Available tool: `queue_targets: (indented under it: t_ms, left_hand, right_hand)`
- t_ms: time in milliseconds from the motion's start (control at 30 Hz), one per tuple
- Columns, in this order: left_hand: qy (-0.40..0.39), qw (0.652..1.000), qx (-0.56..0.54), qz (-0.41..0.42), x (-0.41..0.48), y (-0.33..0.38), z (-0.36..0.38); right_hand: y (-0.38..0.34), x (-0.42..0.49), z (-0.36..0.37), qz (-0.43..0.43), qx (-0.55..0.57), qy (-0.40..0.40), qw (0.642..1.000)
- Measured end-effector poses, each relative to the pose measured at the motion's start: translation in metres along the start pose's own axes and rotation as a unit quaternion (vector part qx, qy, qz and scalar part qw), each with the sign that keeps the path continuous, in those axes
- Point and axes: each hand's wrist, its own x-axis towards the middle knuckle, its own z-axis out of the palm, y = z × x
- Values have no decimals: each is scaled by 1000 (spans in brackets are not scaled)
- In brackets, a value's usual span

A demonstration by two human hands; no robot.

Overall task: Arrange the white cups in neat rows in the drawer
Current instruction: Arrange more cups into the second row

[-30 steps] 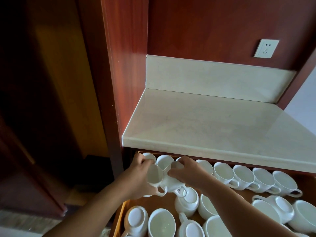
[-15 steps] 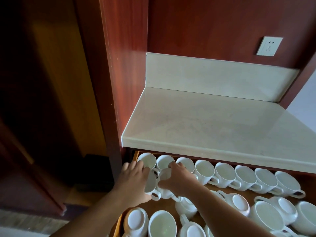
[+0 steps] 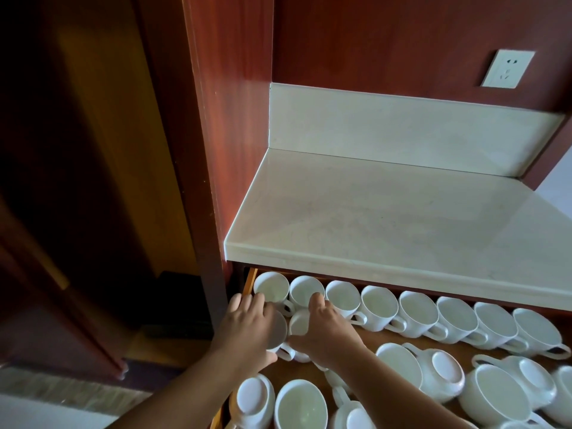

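White cups fill the open drawer (image 3: pixel 249 281) below the tabletop (image 3: pixel 387 230). Along the drawer's far edge a row of eight cups (image 3: pixel 414 311) stands upright, rims up, handles toward the near right, each just beside the next. In front of the row's left end the two hands meet. The left hand (image 3: pixel 247 329) is closed around a tilted cup (image 3: pixel 278 331), fingers over its far side, its handle showing below the hand. The right hand (image 3: pixel 325 331) is closed on a second cup (image 3: pixel 298 323) just beside the first; the two cups touch or nearly so, and I cannot tell which. Both sit in the drawer's left part, between the far row and the loose cups nearer the camera. Those near cups (image 3: pixel 433 376) lie unordered: some rim up, some upside down with their bases showing, some leaning on a neighbour. Red-brown wood panels (image 3: pixel 223 119) flank the tabletop on the left and behind, and a white wall socket (image 3: pixel 507 72) sits on the back panel at upper right.
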Motion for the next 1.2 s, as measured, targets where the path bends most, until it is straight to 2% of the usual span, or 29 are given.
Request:
queue_targets:
  t_ms: [367, 600, 967, 1100, 1200]
  left_hand:
    - [13, 1000, 16, -6, -7, 2, 5]
    - [0, 1000, 8, -6, -12, 1, 5]
    - [-57, 996, 25, 64, -8, -3, 6]
    - [-31, 998, 17, 53, -9, -1, 1]
    - [6, 998, -29, 53, -6, 0, -8]
  right_hand:
    - [4, -2, 12, -14, -3, 37, 999]
    - [16, -12, 2, -13, -30, 22, 999]
    - [21, -13, 3, -7, -30, 24, 999]
    - [27, -13, -8, -20, -20, -7, 1000]
    - [43, -15, -32, -23, -27, -16, 999]
